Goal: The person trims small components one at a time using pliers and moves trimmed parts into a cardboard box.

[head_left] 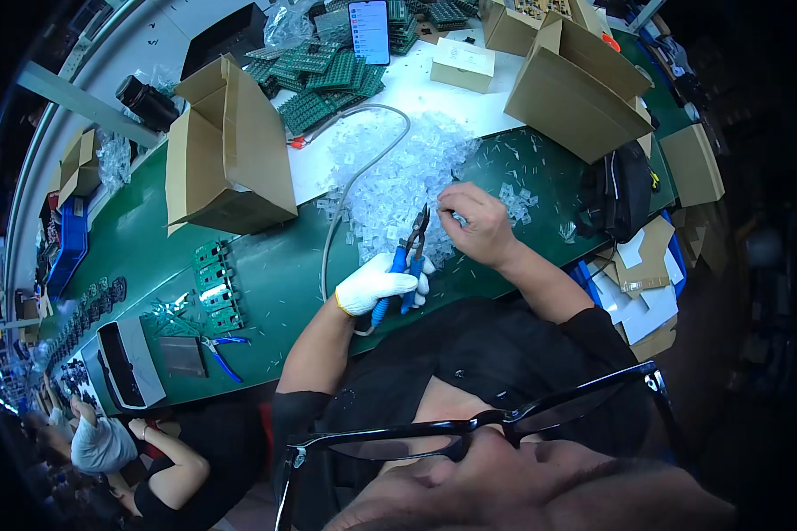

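Gloved left hand (pixel 376 283) clenched around the blue handles of a pair of cutters (pixel 407 257), tips pointing up and away toward the bare right hand (pixel 478 221). Right hand pinched on a small clear plastic piece (pixel 456 216), held just beside the cutter tips, over the near edge of a heap of clear plastic pieces (pixel 398 181). Heap spread across the green table (pixel 274 274) and a white sheet (pixel 434 88), directly beyond both hands; too many pieces to count. A few loose pieces (pixel 515 199) scattered just right of the right hand. One grey hose (pixel 345 190) curving over the heap and down toward the left hand. One second pair of blue-handled cutters (pixel 221 350) lying well left of the hands, beside a short row of green boards (pixel 212 283), about four. Three open cardboard boxes: one (pixel 226 150) to the left, two (pixel 576 88) (pixel 514 22) to the upper right. One phone (pixel 368 31) propped at the far side, among a pile of green boards (pixel 319 80).
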`<action>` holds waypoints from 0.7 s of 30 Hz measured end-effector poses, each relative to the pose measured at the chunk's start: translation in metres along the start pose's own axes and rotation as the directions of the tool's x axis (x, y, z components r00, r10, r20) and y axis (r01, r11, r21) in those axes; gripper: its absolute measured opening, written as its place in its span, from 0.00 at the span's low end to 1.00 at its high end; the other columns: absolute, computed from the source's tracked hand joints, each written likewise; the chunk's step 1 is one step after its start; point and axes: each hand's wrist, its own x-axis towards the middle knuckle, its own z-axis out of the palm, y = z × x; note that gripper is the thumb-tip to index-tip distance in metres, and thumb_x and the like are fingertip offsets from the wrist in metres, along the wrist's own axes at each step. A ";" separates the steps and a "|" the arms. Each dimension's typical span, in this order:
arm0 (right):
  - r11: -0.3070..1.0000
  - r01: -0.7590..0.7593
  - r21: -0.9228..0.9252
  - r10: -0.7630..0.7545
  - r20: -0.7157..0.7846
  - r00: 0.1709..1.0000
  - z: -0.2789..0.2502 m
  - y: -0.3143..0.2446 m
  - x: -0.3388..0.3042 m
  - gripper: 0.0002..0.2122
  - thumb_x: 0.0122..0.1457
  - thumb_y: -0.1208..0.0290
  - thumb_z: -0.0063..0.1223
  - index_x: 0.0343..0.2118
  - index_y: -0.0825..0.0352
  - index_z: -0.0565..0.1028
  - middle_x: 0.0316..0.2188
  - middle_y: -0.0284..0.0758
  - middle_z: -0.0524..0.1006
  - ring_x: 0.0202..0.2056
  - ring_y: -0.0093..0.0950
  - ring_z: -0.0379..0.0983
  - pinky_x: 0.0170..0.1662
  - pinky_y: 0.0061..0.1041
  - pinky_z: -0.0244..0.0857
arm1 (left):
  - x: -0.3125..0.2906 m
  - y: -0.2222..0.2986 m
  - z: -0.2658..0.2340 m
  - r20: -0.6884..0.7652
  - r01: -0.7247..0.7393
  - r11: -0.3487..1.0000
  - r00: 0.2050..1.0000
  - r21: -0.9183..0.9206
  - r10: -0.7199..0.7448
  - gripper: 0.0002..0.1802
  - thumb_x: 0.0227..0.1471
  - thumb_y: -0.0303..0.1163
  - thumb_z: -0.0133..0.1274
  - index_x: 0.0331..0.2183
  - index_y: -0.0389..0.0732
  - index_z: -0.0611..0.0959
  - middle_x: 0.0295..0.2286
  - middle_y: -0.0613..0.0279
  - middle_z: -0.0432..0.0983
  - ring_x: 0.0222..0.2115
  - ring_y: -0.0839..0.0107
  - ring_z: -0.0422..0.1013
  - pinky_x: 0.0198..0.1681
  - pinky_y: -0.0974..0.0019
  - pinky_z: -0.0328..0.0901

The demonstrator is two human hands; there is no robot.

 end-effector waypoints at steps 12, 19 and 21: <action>0.957 -0.193 0.218 0.174 0.103 0.979 -0.007 0.001 -0.001 0.07 0.53 0.86 0.64 0.35 0.72 0.81 0.41 0.40 0.83 0.40 0.30 0.82 0.43 0.27 0.77 | -0.002 0.006 0.015 -0.123 0.046 0.985 0.992 0.168 -0.025 0.20 0.60 0.35 0.67 0.49 0.34 0.82 0.33 0.61 0.83 0.30 0.73 0.81 0.37 0.67 0.75; 0.435 -0.593 0.677 0.504 0.363 0.784 -0.001 0.015 -0.006 0.09 0.62 0.85 0.64 0.45 0.73 0.81 0.46 0.32 0.78 0.45 0.20 0.77 0.48 0.21 0.74 | -0.001 0.009 0.015 -0.125 0.063 0.986 0.991 0.156 -0.044 0.21 0.60 0.35 0.67 0.50 0.34 0.82 0.33 0.60 0.83 0.30 0.72 0.81 0.37 0.67 0.76; 0.316 -0.614 0.723 0.505 0.420 0.754 -0.002 0.015 -0.004 0.09 0.62 0.84 0.64 0.45 0.73 0.82 0.46 0.32 0.78 0.45 0.20 0.77 0.48 0.21 0.74 | -0.001 0.008 0.014 -0.126 0.068 0.987 0.991 0.142 -0.051 0.21 0.60 0.35 0.67 0.50 0.34 0.82 0.34 0.60 0.83 0.31 0.72 0.81 0.37 0.67 0.76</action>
